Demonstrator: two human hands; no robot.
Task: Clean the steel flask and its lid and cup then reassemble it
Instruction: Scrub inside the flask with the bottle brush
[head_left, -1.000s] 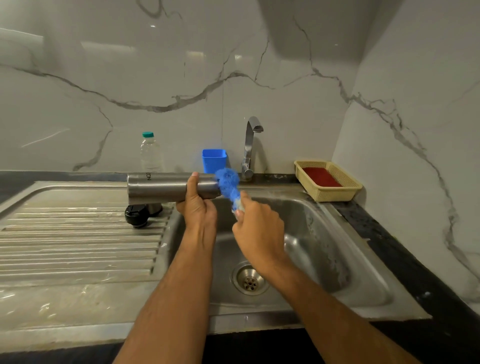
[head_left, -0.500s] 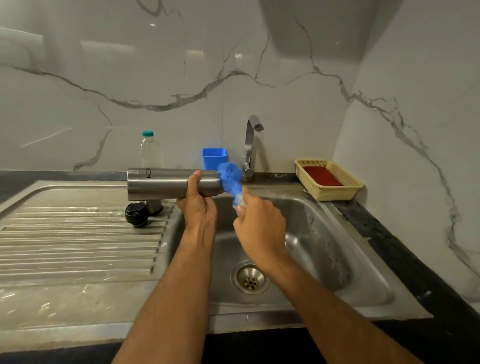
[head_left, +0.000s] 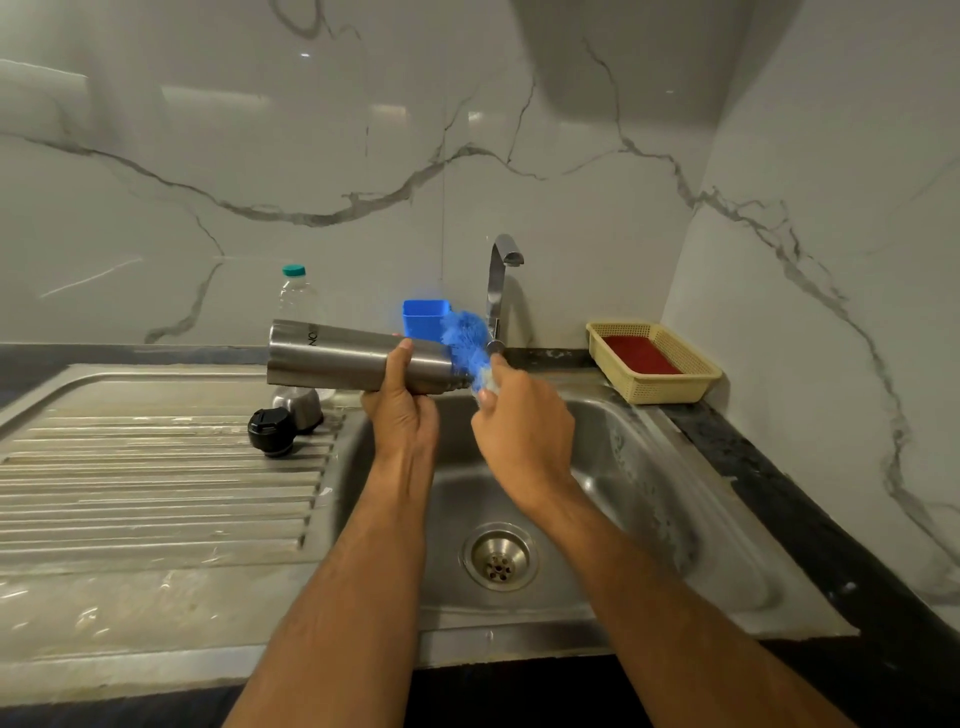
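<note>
Steel flask (head_left: 343, 361) lies horizontal over the sink's left edge, base out to the left of both hands, mouth pointing right toward the right hand. Left of the left hand, below the flask on the ribbed drainboard (head_left: 156, 483): black lid (head_left: 271, 431), with the steel cup (head_left: 296, 402) just behind it, touching or nearly so, can't tell. Clear plastic bottle (head_left: 296, 296) with a teal cap stands behind the flask, against the wall.

Left hand (head_left: 402, 410) grips the flask from below near its mouth end, thumb curled over the top. Between the two hands, at the flask mouth: blue brush head (head_left: 467, 340), blurred; whether the bristles are inside the opening, can't tell. Blue tub (head_left: 423, 317) sits behind it.

Right hand (head_left: 522, 431) is closed around the brush handle, thumb and fingers pinching it just right of the flask mouth. Tap (head_left: 501, 288) stands right behind that hand. Sink basin (head_left: 649, 493) lies under both hands. Well right of the right hand, a yellow basket (head_left: 670, 384) holding something red sits on the counter.
</note>
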